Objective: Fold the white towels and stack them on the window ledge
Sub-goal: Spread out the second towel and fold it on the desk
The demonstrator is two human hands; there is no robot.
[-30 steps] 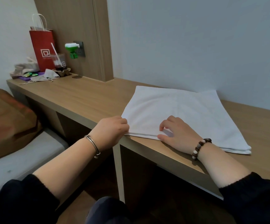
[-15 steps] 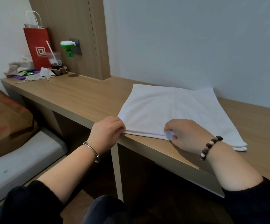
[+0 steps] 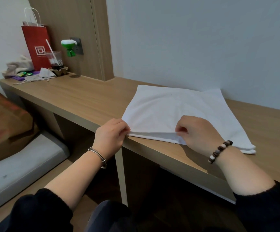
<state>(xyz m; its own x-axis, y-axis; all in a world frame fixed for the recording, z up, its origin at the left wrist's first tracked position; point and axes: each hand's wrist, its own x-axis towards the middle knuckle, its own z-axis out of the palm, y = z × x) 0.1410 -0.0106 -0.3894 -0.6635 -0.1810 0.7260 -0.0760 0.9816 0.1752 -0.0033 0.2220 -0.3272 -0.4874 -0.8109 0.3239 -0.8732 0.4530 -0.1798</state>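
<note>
A folded white cloth towel (image 3: 177,108) lies flat by the front edge of the long wooden counter (image 3: 85,101). The left hand (image 3: 110,138) has its grip pinched on the towel's near left corner. The right hand (image 3: 197,131) has its grip pinched on the top layer's front edge.

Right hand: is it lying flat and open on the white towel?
No, the right hand pinches the near edge of the white towel with curled fingers.

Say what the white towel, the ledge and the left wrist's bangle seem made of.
The white towel looks like soft terry-like cloth, matte, in limp layers. The ledge shows wood grain, probably laminate, satin smooth. The bangle is silvery, likely metal, glinting.
</note>
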